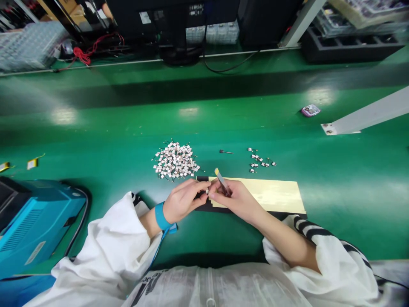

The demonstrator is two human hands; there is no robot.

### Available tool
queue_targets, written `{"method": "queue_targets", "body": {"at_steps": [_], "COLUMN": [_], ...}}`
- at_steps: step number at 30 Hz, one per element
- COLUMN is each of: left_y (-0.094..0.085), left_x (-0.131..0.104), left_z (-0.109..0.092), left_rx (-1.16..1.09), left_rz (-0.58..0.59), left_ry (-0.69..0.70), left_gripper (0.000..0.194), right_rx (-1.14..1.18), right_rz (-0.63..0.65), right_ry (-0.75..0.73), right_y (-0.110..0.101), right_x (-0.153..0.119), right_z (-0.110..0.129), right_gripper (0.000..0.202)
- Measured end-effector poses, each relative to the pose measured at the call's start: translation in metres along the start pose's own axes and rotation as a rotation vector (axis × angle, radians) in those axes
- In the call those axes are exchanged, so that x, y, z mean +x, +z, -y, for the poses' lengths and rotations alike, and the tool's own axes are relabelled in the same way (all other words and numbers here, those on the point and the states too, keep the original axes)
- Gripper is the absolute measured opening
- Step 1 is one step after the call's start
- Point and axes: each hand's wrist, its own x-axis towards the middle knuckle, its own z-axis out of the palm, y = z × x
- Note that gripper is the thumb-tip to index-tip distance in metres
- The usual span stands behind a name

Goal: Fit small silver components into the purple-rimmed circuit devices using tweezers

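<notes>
1. Left hand [185, 197]: thumb and fingers drawn nearly together; a small pale part [207, 192] is pinched at the tips, over the dark left end of the black board [202, 179].
2. Right hand [234, 198]: fingers curled in; a slim grey tool [221, 178] with a yellow end is gripped, slanting up and left. The fingertips are brought close to the part; whether it is touched by them cannot be told.
3. Pile of parts [175, 161]: many pieces, heaped beyond the left hand. By far the larger share is held here, and is judged to be left to handle.
4. Loose group [260, 159]: a few similar pieces, spread beyond the yellow sheet [275, 194]. They may have been dealt with; no difference can be made out at this scale.
5. Small dark tool [226, 152]: laid between pile and group, with green table [128, 149] showing on both sides.
6. Edges: the far side is bounded by a monitor stand [180, 55], the left by a blue machine [35, 217], the right by a white bracket [367, 113], well apart from the hands. Side room is left for both wrists; forward reach is narrowed by the pile.
</notes>
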Motion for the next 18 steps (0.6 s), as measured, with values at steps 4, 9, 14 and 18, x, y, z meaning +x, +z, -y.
{"method": "queue_targets", "body": {"at_steps": [4,9,14,18], "left_y": [-0.0008,-0.0017,-0.0018,-0.0010], "left_x": [-0.0002,-0.0004,-0.0003,0.0000], "left_z": [-0.0001,0.0004,0.0009,0.0009], "left_rx": [0.005,-0.013,-0.024,-0.020], "left_rz": [0.014,0.012,-0.002,0.003], "left_ry": [0.018,0.010,0.008,0.013], "left_gripper": [0.025,0.022,0.022,0.021], "right_rx": [0.020,0.033,-0.001,-0.001], "right_rz": [-0.007,0.009,-0.013,-0.028], "right_ry": [0.009,0.002,-0.002,0.000], "right_y": [0.0010,-0.0004,0.0003,0.0026], "right_x": [0.0006,0.0015,0.0015,0.0019], "right_z": [-0.0025,-0.0040,-0.0040,-0.0048], "right_gripper": [0.023,0.024,0.023,0.021]}}
